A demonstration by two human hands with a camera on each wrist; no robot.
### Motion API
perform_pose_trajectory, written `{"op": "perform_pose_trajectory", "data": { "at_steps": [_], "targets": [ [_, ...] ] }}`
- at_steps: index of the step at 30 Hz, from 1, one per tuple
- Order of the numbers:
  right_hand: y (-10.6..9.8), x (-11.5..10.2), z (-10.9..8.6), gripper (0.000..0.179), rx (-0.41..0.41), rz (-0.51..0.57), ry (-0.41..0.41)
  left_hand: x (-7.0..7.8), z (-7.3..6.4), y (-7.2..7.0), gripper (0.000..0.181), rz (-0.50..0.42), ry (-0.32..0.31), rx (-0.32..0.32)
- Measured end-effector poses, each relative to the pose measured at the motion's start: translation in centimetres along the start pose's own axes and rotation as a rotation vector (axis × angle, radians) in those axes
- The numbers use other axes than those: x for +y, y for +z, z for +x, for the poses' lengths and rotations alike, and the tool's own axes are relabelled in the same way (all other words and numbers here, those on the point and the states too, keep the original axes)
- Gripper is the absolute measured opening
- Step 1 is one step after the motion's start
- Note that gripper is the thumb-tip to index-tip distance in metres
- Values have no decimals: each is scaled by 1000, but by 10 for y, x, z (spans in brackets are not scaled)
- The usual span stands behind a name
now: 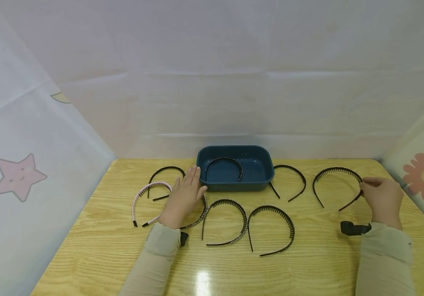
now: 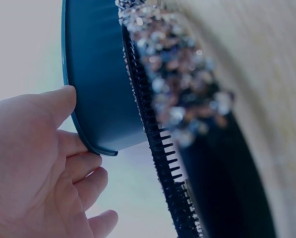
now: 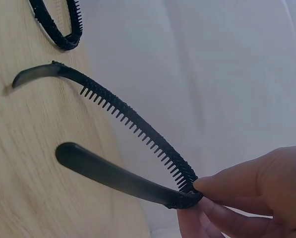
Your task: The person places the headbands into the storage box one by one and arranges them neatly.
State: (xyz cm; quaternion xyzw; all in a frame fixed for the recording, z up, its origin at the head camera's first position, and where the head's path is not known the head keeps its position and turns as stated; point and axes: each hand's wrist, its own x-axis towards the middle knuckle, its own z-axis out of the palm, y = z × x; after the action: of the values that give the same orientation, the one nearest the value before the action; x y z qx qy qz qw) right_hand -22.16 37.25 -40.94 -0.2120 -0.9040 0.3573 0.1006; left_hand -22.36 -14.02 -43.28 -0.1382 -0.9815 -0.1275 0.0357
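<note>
My left hand [image 1: 186, 197] rests with fairly straight fingers against the left end of a dark blue plastic bin [image 1: 235, 187]; in the left wrist view the thumb [image 2: 63, 101] touches its side. One black headband [image 1: 224, 159] lies inside the bin. At the right, my right hand [image 1: 383, 199] pinches a black toothed headband [image 1: 337, 169] by its right side. The right wrist view shows thumb and fingers on the curved band [image 3: 133, 116], its two ends pointing toward the table. A sparkly headband [image 2: 172, 74] looms close in the left wrist view, partly hidden by my left hand in the head view.
On the wooden table [image 1: 308, 271], a pink headband [image 1: 135, 205] and a black one [image 1: 165, 167] lie left of the bin. Two glittery black headbands [image 1: 243, 213] [image 1: 291, 226] lie in front, another [image 1: 304, 183] just right of it. Pale cloth walls [image 1: 212, 82] enclose the table.
</note>
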Motion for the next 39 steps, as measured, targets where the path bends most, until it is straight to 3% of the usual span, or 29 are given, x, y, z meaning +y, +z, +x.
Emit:
{"op": "perform_pose_trajectory", "data": {
  "at_steps": [17,25,32,39],
  "targets": [
    [3,-21,-5,42,37,84,18,0,-1,-1,68,1,3,3],
    [4,-27,-8,42,7,427,48,-1,-1,0,68,0,1,-1],
    [9,-35,-14,19,-15,726,47,0,-1,0,68,-1,2,1],
    [17,-45,-18,19,-35,874,31,0,-1,-2,68,2,1,-2]
  ]
}}
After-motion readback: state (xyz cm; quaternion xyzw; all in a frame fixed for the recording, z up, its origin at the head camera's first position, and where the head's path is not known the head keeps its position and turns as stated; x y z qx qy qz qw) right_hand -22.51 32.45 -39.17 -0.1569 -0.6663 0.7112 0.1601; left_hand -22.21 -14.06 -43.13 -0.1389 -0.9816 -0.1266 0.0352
